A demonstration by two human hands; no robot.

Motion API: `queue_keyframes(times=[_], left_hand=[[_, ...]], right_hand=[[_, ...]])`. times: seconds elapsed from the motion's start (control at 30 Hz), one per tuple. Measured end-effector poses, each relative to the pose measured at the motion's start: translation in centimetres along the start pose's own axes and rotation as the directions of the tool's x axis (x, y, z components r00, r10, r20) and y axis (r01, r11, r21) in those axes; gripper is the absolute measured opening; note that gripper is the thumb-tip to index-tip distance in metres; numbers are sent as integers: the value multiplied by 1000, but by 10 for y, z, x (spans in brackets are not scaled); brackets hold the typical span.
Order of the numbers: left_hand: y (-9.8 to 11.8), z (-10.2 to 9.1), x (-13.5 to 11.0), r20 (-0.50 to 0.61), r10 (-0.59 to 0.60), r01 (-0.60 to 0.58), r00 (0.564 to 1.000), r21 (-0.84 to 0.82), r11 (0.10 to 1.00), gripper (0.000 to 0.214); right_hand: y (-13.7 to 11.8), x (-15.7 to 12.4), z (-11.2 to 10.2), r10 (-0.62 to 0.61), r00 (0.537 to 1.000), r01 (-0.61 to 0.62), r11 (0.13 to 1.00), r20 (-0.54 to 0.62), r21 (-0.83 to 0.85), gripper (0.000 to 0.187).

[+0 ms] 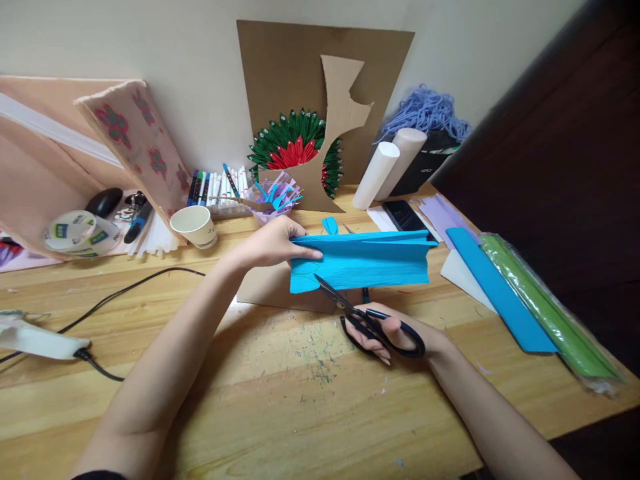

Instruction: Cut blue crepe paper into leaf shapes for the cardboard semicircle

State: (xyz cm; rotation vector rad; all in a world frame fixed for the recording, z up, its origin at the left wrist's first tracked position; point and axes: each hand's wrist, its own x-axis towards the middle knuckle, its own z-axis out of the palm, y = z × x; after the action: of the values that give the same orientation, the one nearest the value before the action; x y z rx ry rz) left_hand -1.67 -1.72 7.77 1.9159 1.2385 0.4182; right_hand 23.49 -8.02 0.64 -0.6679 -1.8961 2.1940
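A folded strip of bright blue crepe paper (365, 263) is pinched at its left end by my left hand (283, 247), the thumb lying on its front. A thin outline is drawn on the paper near that end. My right hand (383, 333) holds black-handled scissors (345, 303), fingers through the loops. Their tips reach the lower left part of the paper, just below the drawn line; whether they cut into it I cannot tell. Behind the paper lies a small blue petal-shaped piece (330, 225). Under it rests a piece of cardboard (270, 287).
At the back stands a cardboard peacock-like piece (345, 127) with green and red petals. A paper cup (195, 225), markers (220, 183) and a tape roll (80, 233) stand left. A glue gun (40, 337) trails its cord. Blue (500, 287) and green paper (550, 307) lie right.
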Motion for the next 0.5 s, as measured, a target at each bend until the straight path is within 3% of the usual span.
queue_keyframes(times=[0.5], left_hand=[[-2, 7, 2, 75, 41, -37, 996, -57, 998, 38]], right_hand=[[0, 2, 0, 9, 1000, -10, 997, -14, -74, 75]])
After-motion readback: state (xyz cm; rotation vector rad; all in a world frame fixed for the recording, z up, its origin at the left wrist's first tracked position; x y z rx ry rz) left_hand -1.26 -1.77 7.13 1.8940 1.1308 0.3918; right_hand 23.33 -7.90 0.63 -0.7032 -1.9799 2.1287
